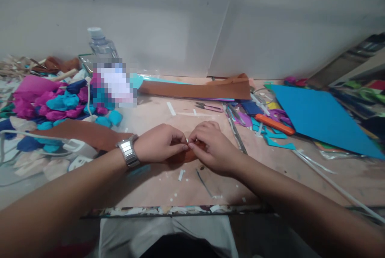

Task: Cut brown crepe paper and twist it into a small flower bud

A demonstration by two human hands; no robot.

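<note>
Both hands meet over the middle of the table. My left hand, with a metal-banded watch on its wrist, is closed in a pinch on a brown strip of paper or fabric. My right hand pinches the same strip close to the left fingertips, its fingers curled over it. A small pale spot shows between the fingertips; what it is I cannot make out. Brown material also stretches out left of the watch; whether it joins the pinched piece is hidden by the left hand.
Crumpled pink and blue bundles and a white plug lie left. Behind stand a clear bottle and a long brown strip. Pink-handled snips, an orange cutter and a blue sheet lie right.
</note>
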